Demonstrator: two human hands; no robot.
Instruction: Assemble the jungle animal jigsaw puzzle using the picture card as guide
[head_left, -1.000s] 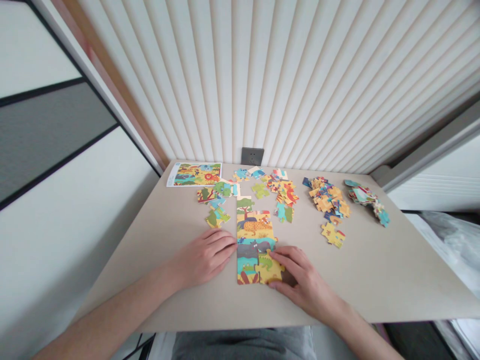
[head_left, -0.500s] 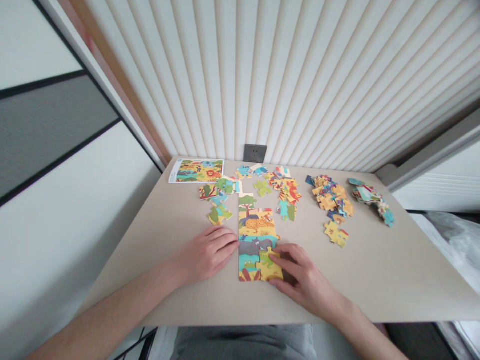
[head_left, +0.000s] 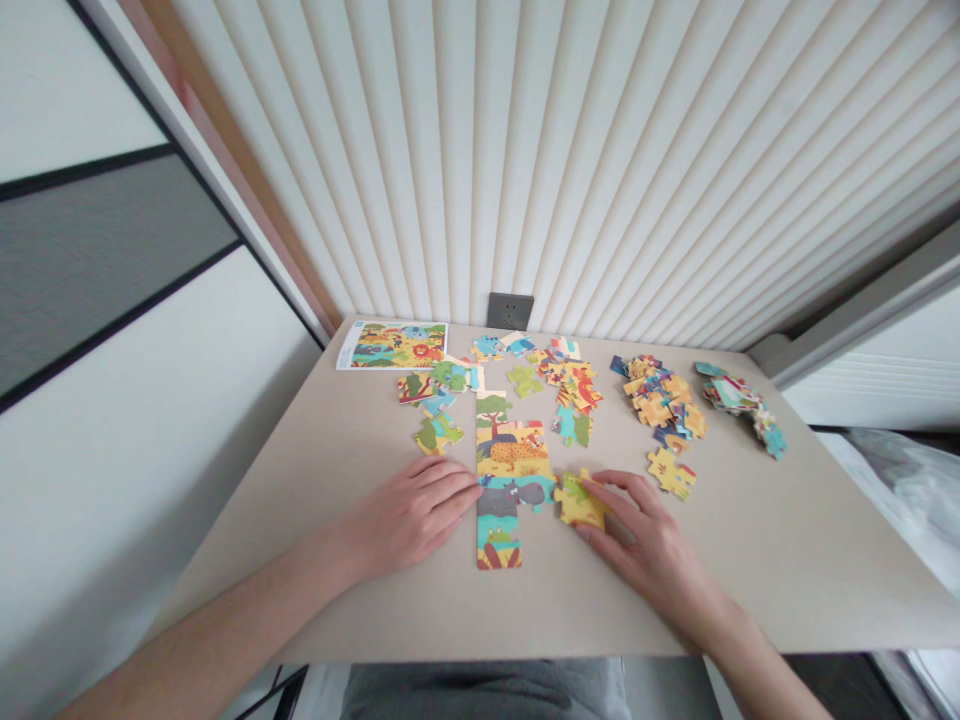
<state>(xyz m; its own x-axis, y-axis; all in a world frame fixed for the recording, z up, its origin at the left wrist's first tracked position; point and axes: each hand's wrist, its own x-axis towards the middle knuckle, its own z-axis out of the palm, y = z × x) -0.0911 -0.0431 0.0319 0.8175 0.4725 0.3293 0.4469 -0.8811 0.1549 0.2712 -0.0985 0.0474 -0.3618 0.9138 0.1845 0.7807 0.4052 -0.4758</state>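
A narrow column of joined puzzle pieces (head_left: 504, 478) lies on the beige table (head_left: 750, 560) in front of me. My left hand (head_left: 409, 515) rests flat beside its left edge, fingers stretched out and touching it. My right hand (head_left: 649, 535) pinches a yellow and green puzzle piece (head_left: 579, 499) just right of the column, a small gap apart from it.
Loose puzzle pieces (head_left: 566, 385) lie scattered behind the column, with two heaps (head_left: 660, 400) (head_left: 739, 400) farther right and one single piece (head_left: 670, 472). A reference picture (head_left: 391, 345) lies at the back left. A wall socket (head_left: 509, 310) sits above the table's far edge.
My right hand has drawn the yellow and green piece away from the column's lower right and moved it up and to the right. The left hand stayed put.
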